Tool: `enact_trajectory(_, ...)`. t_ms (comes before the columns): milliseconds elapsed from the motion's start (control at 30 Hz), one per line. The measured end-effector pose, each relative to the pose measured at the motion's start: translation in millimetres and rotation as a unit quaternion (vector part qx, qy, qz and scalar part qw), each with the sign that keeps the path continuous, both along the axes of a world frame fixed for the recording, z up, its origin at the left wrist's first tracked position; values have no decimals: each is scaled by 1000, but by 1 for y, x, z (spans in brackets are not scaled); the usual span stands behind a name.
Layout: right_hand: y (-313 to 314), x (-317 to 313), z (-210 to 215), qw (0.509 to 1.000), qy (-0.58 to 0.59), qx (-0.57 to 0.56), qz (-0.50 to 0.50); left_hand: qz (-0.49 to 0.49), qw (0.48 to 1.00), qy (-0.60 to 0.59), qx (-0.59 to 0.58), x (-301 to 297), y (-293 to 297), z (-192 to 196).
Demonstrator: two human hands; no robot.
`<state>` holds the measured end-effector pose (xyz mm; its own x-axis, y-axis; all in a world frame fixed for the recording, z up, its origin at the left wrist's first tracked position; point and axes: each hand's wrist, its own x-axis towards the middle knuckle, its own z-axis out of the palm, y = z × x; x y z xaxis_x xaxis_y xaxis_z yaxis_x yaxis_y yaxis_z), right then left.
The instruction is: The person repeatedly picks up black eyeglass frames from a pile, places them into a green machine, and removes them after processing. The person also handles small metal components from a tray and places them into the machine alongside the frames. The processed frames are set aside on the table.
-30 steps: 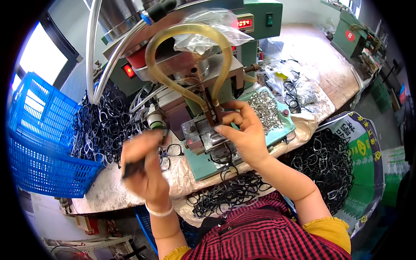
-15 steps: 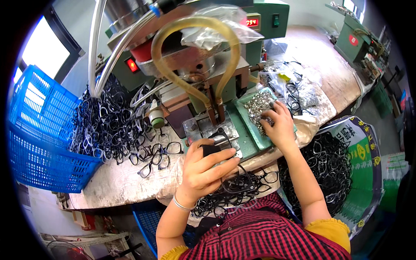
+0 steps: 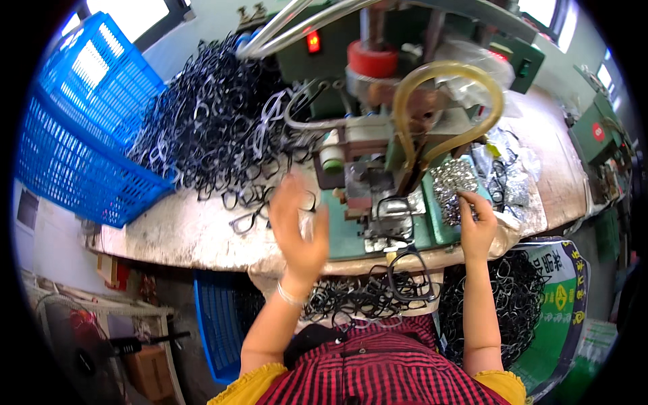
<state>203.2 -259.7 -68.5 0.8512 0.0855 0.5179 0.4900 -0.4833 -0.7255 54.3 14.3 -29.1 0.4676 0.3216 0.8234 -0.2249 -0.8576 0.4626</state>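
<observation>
A black eyeglass frame (image 3: 411, 273) sits at the metal fixture (image 3: 386, 237) of a bench press, with one rim hanging over the table's front edge. My left hand (image 3: 297, 233) is off it, raised left of the fixture beside loose frames. Its thumb stands apart from its blurred fingers, and nothing shows in it. Above a green tray (image 3: 442, 233) of small shiny metal parts (image 3: 452, 181), my right hand (image 3: 478, 219) has thumb and fingertips pinched together. Whether a part is between them is too small to tell.
A large heap of eyeglass frames (image 3: 209, 115) spills from a blue basket (image 3: 74, 162) at the left. More frames (image 3: 358, 293) lie in front of me. A lined bin of frames (image 3: 503, 304) stands at the right. A yellowish hose (image 3: 466, 67) loops above the fixture.
My left hand has let go of the eyeglass frame and moved left, away from the fixture. The fingers of my right hand have closed together at the tray. The head view has shifted.
</observation>
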Motion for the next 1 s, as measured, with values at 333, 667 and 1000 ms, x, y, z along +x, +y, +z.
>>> enact_trajectory(333,23,-9,22,993,75,78,55,3,965,84,-250,95,71,-32)
enact_trajectory(667,-55,-40,-3,997,4,13,-76,123,982,22,-141,-18,97,-43)
enact_trajectory(1000,56,-29,79,983,-41,88,158,127,935,279,177,6,110,-48)
